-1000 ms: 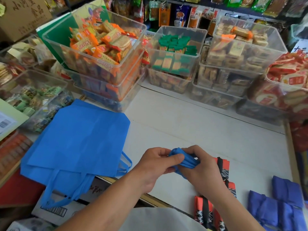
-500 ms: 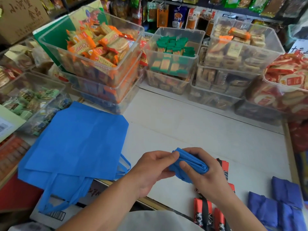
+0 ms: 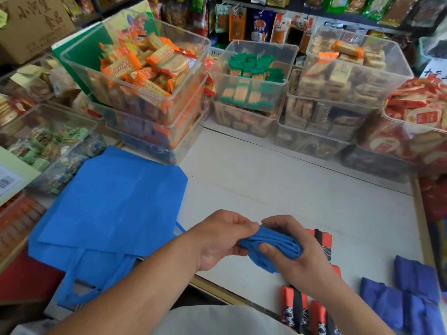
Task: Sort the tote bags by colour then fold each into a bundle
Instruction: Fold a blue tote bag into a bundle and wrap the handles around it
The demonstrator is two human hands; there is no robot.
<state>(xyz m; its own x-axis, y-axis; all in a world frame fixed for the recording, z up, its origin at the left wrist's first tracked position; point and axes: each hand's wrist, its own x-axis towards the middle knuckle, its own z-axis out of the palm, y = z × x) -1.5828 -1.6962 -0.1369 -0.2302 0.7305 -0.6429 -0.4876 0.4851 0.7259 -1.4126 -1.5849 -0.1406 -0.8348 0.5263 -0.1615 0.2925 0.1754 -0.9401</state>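
Both hands hold a small folded blue tote bundle (image 3: 275,245) just above the white table (image 3: 290,189). My left hand (image 3: 220,240) pinches its left end between thumb and fingers. My right hand (image 3: 292,255) wraps over its right side, thumb pressed on the front. Flat unfolded blue tote bags (image 3: 111,209) lie stacked at the left, handles hanging over the table edge. Red and black folded bundles (image 3: 297,308) lie near the front edge, partly hidden by my right arm. Dark blue folded bundles (image 3: 408,293) sit at the lower right.
Clear plastic bins of snack packets (image 3: 145,76) are stacked along the back and left of the table. More bins with red packets (image 3: 416,122) stand at the right. Packaged goods hang on the rear wall. A cardboard box (image 3: 31,22) sits at the top left.
The blue bundle has been pressed tighter and flatter between my hands. My right hand has slid further over it and both hands moved slightly toward me.
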